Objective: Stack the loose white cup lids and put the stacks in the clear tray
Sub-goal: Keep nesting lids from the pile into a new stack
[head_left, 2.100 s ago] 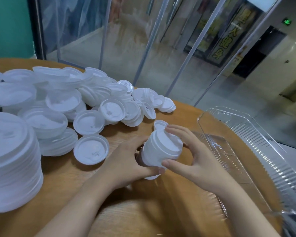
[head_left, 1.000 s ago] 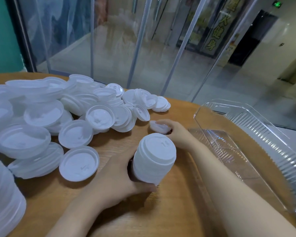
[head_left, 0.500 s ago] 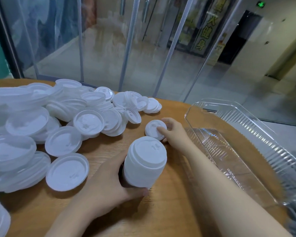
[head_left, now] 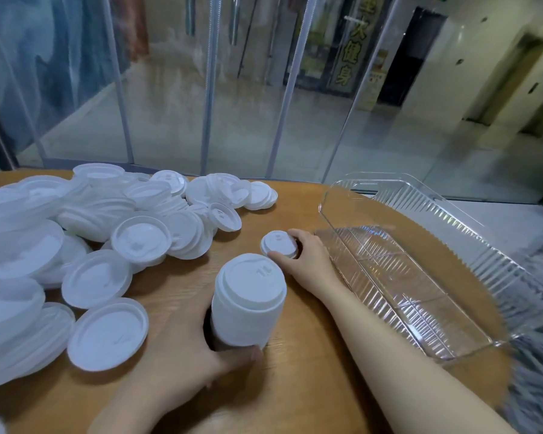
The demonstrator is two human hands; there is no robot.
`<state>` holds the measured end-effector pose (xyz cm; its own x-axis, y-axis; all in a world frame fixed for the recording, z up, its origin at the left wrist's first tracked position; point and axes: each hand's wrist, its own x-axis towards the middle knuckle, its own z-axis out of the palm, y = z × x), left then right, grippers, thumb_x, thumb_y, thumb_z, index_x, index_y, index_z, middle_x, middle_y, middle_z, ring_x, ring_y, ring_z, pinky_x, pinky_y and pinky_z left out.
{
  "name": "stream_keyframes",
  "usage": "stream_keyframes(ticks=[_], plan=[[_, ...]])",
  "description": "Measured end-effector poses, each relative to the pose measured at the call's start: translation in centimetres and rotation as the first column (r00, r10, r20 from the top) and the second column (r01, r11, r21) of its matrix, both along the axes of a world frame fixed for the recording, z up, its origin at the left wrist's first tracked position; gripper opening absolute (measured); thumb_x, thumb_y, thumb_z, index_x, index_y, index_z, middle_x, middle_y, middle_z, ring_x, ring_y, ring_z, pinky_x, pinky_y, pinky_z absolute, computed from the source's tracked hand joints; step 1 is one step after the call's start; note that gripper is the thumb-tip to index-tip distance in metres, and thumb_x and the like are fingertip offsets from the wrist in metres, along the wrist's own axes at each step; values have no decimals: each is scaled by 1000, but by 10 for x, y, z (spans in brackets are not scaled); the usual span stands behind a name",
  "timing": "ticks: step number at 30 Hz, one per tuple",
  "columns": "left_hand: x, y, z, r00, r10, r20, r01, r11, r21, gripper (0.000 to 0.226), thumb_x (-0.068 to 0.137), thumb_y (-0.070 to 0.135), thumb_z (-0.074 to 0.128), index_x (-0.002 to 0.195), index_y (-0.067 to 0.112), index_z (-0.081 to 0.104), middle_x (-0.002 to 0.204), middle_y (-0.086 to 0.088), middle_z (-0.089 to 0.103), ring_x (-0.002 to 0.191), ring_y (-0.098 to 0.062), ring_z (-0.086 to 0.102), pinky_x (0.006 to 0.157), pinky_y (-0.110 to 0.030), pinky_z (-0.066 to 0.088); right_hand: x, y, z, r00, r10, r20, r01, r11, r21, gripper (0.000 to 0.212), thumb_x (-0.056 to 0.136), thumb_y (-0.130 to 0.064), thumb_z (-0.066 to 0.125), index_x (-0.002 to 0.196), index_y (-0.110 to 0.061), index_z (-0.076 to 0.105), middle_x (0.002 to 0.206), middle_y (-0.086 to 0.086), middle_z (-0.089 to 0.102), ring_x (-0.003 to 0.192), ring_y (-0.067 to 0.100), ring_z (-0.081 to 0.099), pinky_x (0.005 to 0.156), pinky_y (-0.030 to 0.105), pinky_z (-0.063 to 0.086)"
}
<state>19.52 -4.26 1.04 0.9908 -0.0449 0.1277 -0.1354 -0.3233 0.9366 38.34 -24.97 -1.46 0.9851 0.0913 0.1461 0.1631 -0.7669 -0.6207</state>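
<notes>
— Two hands are at work, and nearest is the left hand (head_left: 182,355), curled round the side of a stack of lids (head_left: 248,303) standing upright on the wooden surface (head_left: 311,355), thumb across its lower front.

— How will that stack handle?

— Light, I'd judge, and stiff enough while the lids stay nested, but smooth plastic, so it could slide apart if tipped. A grip round the side, low down, as here, looks right; a palm on top would steady it for the carry.

— And the other hand?

— Just beyond the stack, the right hand (head_left: 308,255) reaches to a small lid (head_left: 278,244) lying alone on the surface. The fingers curl round its far edge and the thumb touches the near rim, a narrow pinch. Thin and springy, probably; best taken by the rim, since the flat top gives nothing to catch.

— Where are the rest?

— Further left, a loose pile of lids (head_left: 107,233) spreads over the surface, larger ones nearest the camera. To the right, the clear tray (head_left: 499,343) sits with no lids in it, its near wall close beside the right forearm.
</notes>
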Motion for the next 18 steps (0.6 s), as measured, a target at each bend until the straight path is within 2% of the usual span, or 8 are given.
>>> stream_keyframes(ticks=[1, 3, 6, 8, 10, 12, 15, 18], plan=[[0, 0, 0, 1000, 3, -5, -3, 1000, 7, 96, 60, 34, 101, 121, 80, 43, 119, 39, 65, 109, 13, 61, 91, -32, 54, -1, 1, 1, 1000, -4, -2, 4, 1000, -9, 73, 77, -59, 80, 137, -25, 59, 130, -8, 61, 126, 14, 50, 108, 37, 42], [0, 1, 0, 1000, 1, -28, -1, 1000, 15, 93, 60, 36, 100, 120, 80, 43, 117, 38, 65, 97, 7, 67, 75, -31, 56, -5, 4, 5, 999, -13, -30, 13, 1000, 28, 72, 80, -52, 83, 139, -21, 58, 134, -3, 60, 128, 16, 50, 109, 36, 42], [1, 2, -1, 999, -7, -45, 8, 1000, 24, 87, 61, 39, 99, 121, 75, 46, 113, 34, 67, 84, -1, 70, 61, -26, 53, -20, 8, 22, 998, -16, -60, 29, 973, 227, 62, 83, -42, 85, 135, -19, 61, 127, -8, 62, 120, 11, 57, 96, 22, 45], [0, 1, 0, 999, -15, -37, 15, 1000, 22, 85, 63, 39, 99, 123, 71, 48, 115, 33, 67, 86, -1, 70, 61, -26, 52, -35, 10, 41, 1000, 4, -20, 4, 929, 370, 49, 85, -37, 85, 126, -19, 67, 119, -12, 69, 112, 7, 64, 86, 16, 46], [-1, 2, 1, 1000, -16, -20, 16, 1000, 25, 84, 64, 37, 98, 123, 71, 48, 119, 34, 66, 96, 5, 68, 69, -27, 53, -58, 13, 65, 999, 39, 23, -46, 878, 477, 42, 85, -35, 85, 122, -20, 71, 111, -12, 75, 104, 4, 69, 86, 19, 50], [-3, 1, 3, 1000, -13, -13, 13, 1000, 23, 82, 66, 35, 97, 119, 73, 48, 118, 35, 66, 101, 8, 65, 71, -27, 55, -85, 14, 85, 991, 115, 68, -134, 832, 538, 43, 83, -37, 86, 121, -21, 72, 109, -11, 77, 102, 4, 71, 89, 23, 55], [-4, 1, 6, 1000, -6, -24, 7, 999, 31, 76, 68, 35, 96, 116, 72, 49, 114, 34, 68, 102, 8, 64, 74, -29, 58, -121, 14, 101, 958, 255, 131, -285, 805, 520, 52, 77, -47, 82, 122, -24, 70, 117, -7, 76, 112, 13, 70, 96, 37, 56], [-5, 1, 6, 999, -10, -39, 12, 999, 38, 68, 69, 34, 95, 116, 63, 54, 108, 29, 70, 90, 6, 68, 67, -24, 53, -138, 12, 103, 934, 305, 186, -357, 826, 436, 54, 76, -49, 80, 124, -26, 69, 122, -6, 73, 118, 18, 67, 100, 38, 53]])
